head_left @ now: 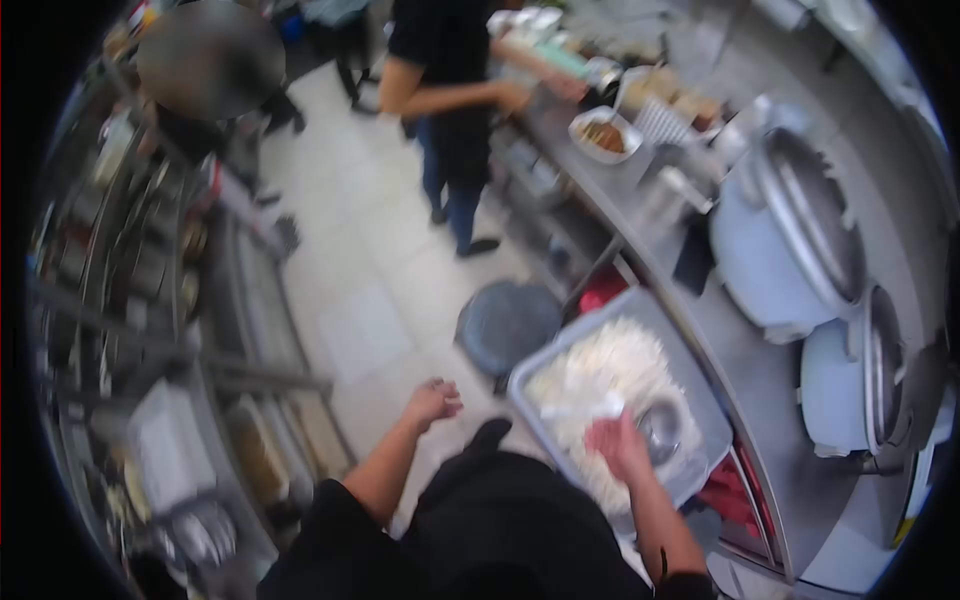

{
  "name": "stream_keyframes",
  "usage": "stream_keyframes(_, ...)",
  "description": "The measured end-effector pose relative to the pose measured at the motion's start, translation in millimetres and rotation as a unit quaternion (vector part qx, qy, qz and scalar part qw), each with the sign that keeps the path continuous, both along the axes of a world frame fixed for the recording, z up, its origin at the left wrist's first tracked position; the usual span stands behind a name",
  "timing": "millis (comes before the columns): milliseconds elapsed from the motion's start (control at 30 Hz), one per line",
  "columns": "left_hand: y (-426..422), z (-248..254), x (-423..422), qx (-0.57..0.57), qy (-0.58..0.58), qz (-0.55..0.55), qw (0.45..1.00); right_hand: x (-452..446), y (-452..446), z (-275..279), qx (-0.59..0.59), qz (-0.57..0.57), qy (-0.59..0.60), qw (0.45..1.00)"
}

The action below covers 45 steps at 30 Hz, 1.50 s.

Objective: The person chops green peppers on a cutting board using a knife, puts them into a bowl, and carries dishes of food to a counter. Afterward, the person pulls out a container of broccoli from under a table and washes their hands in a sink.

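Observation:
My right hand is over a grey plastic tub filled with white rice. Its fingers look stretched out, with the thumb apart. Close to the thumb lies a blurred white utensil, perhaps a rice paddle; whether thumb and utensil touch, I cannot tell. A round metal bowl rests in the rice just right of this hand. Left of the tub, my left hand hangs in the air above the floor, fingers loosely bent and apart, with nothing seen in it.
Two large rice cookers stand on the steel counter at right. A lidded dark bin sits on the tiled floor beyond the tub. Farther up, a person in black works beside a white food bowl. Steel shelving lines the left.

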<state>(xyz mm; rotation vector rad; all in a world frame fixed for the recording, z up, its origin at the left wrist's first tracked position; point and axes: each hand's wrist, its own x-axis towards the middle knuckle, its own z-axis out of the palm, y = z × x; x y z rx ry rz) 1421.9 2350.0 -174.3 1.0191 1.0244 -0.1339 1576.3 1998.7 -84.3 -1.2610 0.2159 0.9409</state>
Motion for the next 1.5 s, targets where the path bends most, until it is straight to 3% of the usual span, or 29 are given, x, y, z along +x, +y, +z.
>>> stream_keyframes(33, -6, 4, -42, 0.028, 0.047, -0.011, 0.998, 2, 21, 14, 0.074, -0.010, 0.075, 0.994)
stream_keyframes(167, -32, 55, -165, 0.061, 0.113, -0.007, 0.992, 5, 91, 31, 0.203, 0.141, 0.126, 0.961)
stream_keyframes(233, -53, 65, -213, 0.100, 0.127, 0.020, 0.987, -13, 123, 33, 0.145, 0.204, 0.055, 0.967)
stream_keyframes(367, -103, 92, -279, 0.257, 0.131, 0.035, 0.957, -59, 177, 27, 0.066, 0.369, -0.135, 0.917)
stream_keyframes(433, -125, 125, -307, 0.298, 0.111, 0.046, 0.947, -77, 204, 12, 0.058, 0.453, -0.287, 0.842)
stream_keyframes(500, -143, 165, -352, 0.350, 0.096, 0.112, 0.925, -96, 238, -19, 0.061, 0.469, -0.468, 0.747)
stream_keyframes(600, -149, 218, -432, 0.377, 0.100, 0.237, 0.889, -114, 275, -29, -0.163, 0.587, -0.655, 0.447)
stream_keyframes(667, -145, 236, -505, 0.430, 0.147, 0.382, 0.805, -100, 290, -74, -0.055, 0.593, -0.694, 0.404)
stream_keyframes(700, -143, 246, -542, 0.510, 0.179, 0.464, 0.702, -108, 290, -80, -0.061, 0.577, -0.711, 0.397)
stream_keyframes(733, -132, 239, -588, 0.483, 0.161, 0.551, 0.661, -118, 286, -84, -0.069, 0.561, -0.725, 0.392)
stream_keyframes(767, -125, 248, -628, 0.506, 0.283, 0.564, 0.588, -132, 291, -83, -0.077, 0.545, -0.738, 0.389)
stream_keyframes(800, -113, 233, -685, 0.458, 0.326, 0.589, 0.581, -146, 304, -80, -0.110, 0.588, -0.704, 0.382)
stream_keyframes(867, -95, 190, -777, 0.438, 0.462, 0.621, 0.458, -169, 313, -61, -0.194, 0.669, -0.620, 0.360)
stream_keyframes(933, -95, 178, -831, 0.405, 0.564, 0.560, 0.452, -177, 323, -69, -0.185, 0.694, -0.619, 0.318)
stream_keyframes(1033, -89, 180, -864, 0.212, 0.384, 0.697, 0.568, -199, 328, -73, -0.146, 0.704, -0.635, 0.281)
stream_keyframes(1100, -87, 167, -874, 0.206, 0.361, 0.691, 0.591, -224, 335, -70, -0.138, 0.728, -0.621, 0.256)
stream_keyframes(1133, -84, 164, -876, 0.205, 0.348, 0.689, 0.601, -235, 333, -68, -0.136, 0.714, -0.609, 0.319)
stream_keyframes(1233, -81, 175, -879, 0.262, 0.382, 0.514, 0.721, -300, 345, -14, -0.195, 0.784, -0.468, 0.359)
stream_keyframes(1333, -71, 192, -851, 0.263, 0.325, 0.320, 0.850, -378, 355, 43, -0.118, 0.834, -0.397, 0.365)
stream_keyframes(1400, -75, 206, -823, 0.295, 0.304, 0.281, 0.861, -394, 361, 36, -0.066, 0.834, -0.419, 0.353)
stream_keyframes(1467, -85, 224, -803, 0.259, 0.287, 0.287, 0.876, -414, 377, 26, 0.034, 0.830, -0.466, 0.305)
stream_keyframes(1500, -94, 221, -796, 0.326, 0.303, 0.268, 0.855, -425, 382, 28, 0.013, 0.827, -0.474, 0.301)
